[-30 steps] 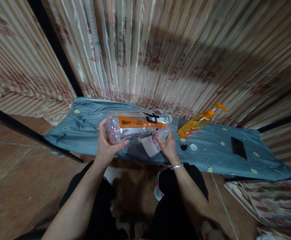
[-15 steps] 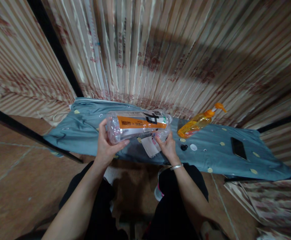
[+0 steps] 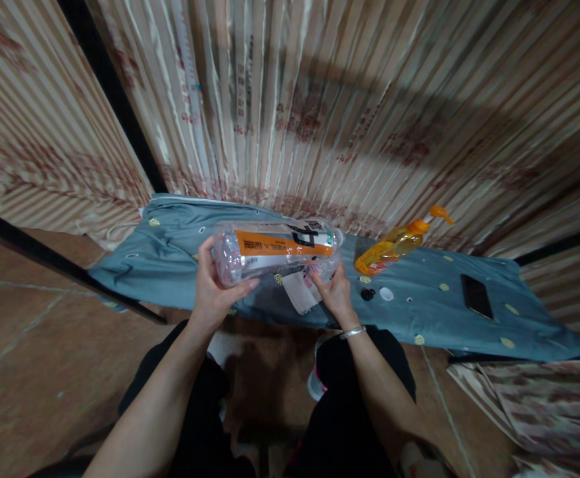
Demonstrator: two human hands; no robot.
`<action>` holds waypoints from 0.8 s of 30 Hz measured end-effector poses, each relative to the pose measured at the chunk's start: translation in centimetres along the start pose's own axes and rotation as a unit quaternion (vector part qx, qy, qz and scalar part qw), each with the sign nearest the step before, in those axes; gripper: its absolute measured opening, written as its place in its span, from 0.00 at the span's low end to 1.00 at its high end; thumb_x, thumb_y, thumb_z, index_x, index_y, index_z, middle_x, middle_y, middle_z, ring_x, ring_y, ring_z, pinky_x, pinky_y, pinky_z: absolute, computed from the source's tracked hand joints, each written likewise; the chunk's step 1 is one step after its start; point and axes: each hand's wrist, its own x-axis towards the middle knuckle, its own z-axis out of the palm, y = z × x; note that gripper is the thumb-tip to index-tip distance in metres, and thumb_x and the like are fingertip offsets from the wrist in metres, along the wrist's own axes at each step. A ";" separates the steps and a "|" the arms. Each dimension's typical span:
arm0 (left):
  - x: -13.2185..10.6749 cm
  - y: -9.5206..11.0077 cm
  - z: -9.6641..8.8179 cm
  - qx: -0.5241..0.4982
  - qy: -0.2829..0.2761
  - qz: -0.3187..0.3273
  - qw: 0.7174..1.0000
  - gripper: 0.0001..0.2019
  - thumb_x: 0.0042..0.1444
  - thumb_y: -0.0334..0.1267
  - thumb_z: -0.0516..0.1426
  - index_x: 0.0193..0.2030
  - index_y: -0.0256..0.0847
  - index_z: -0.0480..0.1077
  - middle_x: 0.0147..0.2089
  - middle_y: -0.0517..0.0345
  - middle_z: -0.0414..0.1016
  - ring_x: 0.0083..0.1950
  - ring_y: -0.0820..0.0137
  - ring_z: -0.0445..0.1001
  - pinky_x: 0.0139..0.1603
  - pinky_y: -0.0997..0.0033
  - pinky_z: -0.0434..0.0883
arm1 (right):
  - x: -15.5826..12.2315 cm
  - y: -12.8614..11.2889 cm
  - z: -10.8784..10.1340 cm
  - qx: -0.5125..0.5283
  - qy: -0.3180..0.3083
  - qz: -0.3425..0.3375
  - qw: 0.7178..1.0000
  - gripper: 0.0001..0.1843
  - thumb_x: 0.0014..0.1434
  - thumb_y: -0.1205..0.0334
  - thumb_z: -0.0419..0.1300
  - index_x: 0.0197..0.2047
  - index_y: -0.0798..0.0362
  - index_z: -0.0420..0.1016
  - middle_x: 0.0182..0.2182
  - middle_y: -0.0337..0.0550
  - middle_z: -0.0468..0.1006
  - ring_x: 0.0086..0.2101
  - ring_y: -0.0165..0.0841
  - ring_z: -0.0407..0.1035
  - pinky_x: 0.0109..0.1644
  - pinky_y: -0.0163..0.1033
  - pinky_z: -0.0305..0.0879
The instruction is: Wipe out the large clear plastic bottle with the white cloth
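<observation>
A large clear plastic bottle (image 3: 284, 245) with an orange and white label lies sideways above the cloth, its uncapped-looking neck toward the right. My left hand (image 3: 214, 282) is closed around its base end, thumb underneath. At the neck end my right hand (image 3: 337, 289) grips a smaller clear plastic container (image 3: 325, 267) with pinkish marks, partly hidden by fingers and the large bottle. Whether the two pieces touch, I cannot tell. Under them is a white cloth (image 3: 300, 295). Beside my right hand lie a black cap (image 3: 367, 294) and a white round cap (image 3: 386, 293).
A pump bottle of orange liquid (image 3: 392, 249) leans on the blue-green cloth-covered bench (image 3: 434, 312). Farther right rests a dark phone (image 3: 477, 296). Pleated curtains (image 3: 319, 99) hang right behind the bench, and black metal poles (image 3: 115, 93) frame it.
Both hands keep their grips and the bottle stays almost still. The whole view shifts only very slightly.
</observation>
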 end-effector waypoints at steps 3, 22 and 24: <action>0.0 -0.2 -0.1 0.006 -0.007 0.011 1.000 0.48 0.40 0.57 0.77 0.66 0.49 0.64 0.60 0.49 0.74 0.57 0.54 0.80 0.57 0.53 0.80 | 0.1 0.2 0.2 -0.001 0.005 0.001 1.000 0.36 0.56 0.42 0.67 0.60 0.55 0.67 0.39 0.54 0.85 0.39 0.52 0.81 0.42 0.50 0.75; 0.1 0.2 0.0 -0.002 -0.013 0.006 1.000 0.47 0.40 0.55 0.77 0.65 0.49 0.63 0.59 0.50 0.74 0.57 0.56 0.80 0.56 0.55 0.81 | 0.0 0.0 0.2 -0.008 0.000 0.009 1.000 0.33 0.56 0.40 0.66 0.57 0.53 0.66 0.41 0.53 0.85 0.41 0.52 0.81 0.43 0.49 0.75; 0.1 0.4 0.2 -0.007 -0.003 0.002 1.000 0.47 0.38 0.54 0.78 0.64 0.48 0.64 0.58 0.50 0.74 0.57 0.55 0.80 0.57 0.55 0.81 | 0.0 0.0 0.1 -0.005 -0.001 0.011 1.000 0.33 0.56 0.40 0.66 0.56 0.52 0.66 0.40 0.53 0.85 0.40 0.52 0.82 0.43 0.49 0.75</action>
